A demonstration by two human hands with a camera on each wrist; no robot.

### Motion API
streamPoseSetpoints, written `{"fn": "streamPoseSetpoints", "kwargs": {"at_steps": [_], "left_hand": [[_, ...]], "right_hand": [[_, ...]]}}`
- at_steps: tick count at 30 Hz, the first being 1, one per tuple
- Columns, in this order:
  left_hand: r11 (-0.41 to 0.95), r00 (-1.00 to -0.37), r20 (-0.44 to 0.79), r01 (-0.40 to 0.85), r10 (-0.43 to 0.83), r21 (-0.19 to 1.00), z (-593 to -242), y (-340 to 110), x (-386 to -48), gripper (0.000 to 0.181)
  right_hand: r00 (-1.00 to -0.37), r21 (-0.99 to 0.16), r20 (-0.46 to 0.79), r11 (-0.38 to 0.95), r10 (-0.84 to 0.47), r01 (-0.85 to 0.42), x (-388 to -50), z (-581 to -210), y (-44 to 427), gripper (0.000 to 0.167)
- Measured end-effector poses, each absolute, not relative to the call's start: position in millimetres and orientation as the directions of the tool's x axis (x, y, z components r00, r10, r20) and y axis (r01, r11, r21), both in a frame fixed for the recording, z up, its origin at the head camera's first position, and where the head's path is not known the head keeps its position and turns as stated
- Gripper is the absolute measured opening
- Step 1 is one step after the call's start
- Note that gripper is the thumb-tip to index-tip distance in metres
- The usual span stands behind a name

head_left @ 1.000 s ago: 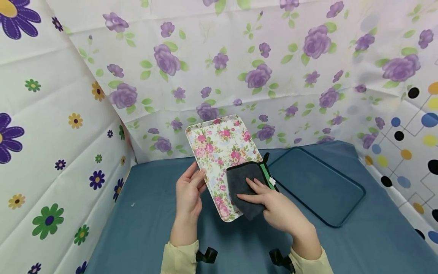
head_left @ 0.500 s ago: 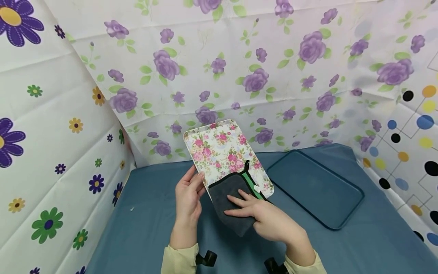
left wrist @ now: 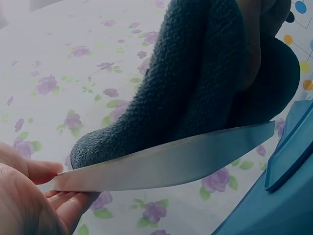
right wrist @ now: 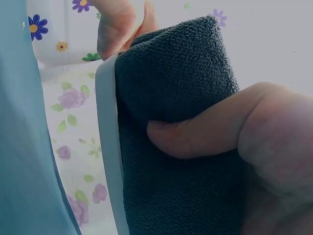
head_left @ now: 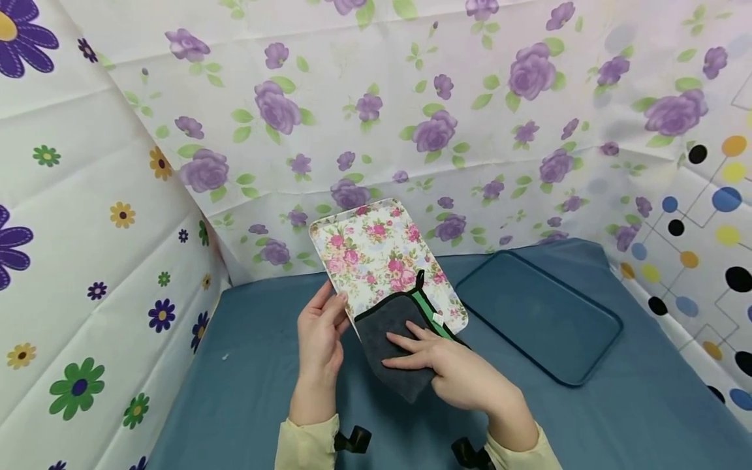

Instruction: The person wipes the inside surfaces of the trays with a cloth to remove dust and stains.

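Observation:
A white tray with pink flowers [head_left: 376, 245] is held tilted above the table. My left hand [head_left: 319, 339] pinches its left edge, thumb on top and fingers beneath, as the left wrist view shows at the tray's side [left wrist: 156, 171]. A dark grey cloth [head_left: 390, 346] with black trim and a green strip covers the tray's near end, its lower corner hanging past the edge. My right hand [head_left: 461, 369] presses this cloth onto the tray with spread fingers. In the right wrist view the thumb [right wrist: 190, 137] lies against the folded cloth, holding it from the near side.
An empty dark blue tray [head_left: 540, 316] lies flat on the blue-covered table [head_left: 252, 405], right of the floral tray. Flowered sheets [head_left: 329, 85] stand behind and at the left, and a dotted sheet [head_left: 705, 274] at the right. A small white speck [head_left: 225, 356] is at the left.
The right hand and the cloth have slid left and toward the near end of the floral tray, then stayed almost still. The left hand keeps its grip.

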State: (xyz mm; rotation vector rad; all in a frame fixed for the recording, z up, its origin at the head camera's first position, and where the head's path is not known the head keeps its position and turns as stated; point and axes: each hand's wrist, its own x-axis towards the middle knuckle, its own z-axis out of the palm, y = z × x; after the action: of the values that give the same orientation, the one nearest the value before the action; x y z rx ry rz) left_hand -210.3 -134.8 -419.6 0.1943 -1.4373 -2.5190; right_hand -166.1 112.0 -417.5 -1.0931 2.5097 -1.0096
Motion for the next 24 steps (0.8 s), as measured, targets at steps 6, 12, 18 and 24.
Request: {"fn": "streamPoseSetpoints", "kwargs": {"at_steps": [6, 12, 18, 24], "left_hand": [[-0.493, -0.968, 0.002, 0.13, -0.251, 0.86, -419.2, -137.6, -209.1, 0.055], [-0.491, -0.966, -0.004, 0.128, -0.258, 0.862, -420.7, -140.8, -208.8, 0.053], [-0.476, -0.967, 0.008, 0.132, -0.254, 0.869, -420.4, -142.3, -206.2, 0.053], [-0.454, -0.968, 0.036, 0.148, -0.247, 0.879, -418.1, -142.9, -205.7, 0.052]], "right_hand": [[-0.703, -0.666, 0.064, 0.494, -0.708, -0.558, -168.3, -418.6, 116.0, 0.1], [-0.724, -0.671, 0.034, 0.522, -0.689, -0.527, -170.9, -419.6, 123.1, 0.099], [-0.762, -0.691, -0.002, 0.552, -0.648, -0.467, -174.8, -422.3, 130.3, 0.099], [-0.8, -0.695, -0.018, 0.583, -0.6, -0.421, -180.2, -422.2, 137.4, 0.101]]}}
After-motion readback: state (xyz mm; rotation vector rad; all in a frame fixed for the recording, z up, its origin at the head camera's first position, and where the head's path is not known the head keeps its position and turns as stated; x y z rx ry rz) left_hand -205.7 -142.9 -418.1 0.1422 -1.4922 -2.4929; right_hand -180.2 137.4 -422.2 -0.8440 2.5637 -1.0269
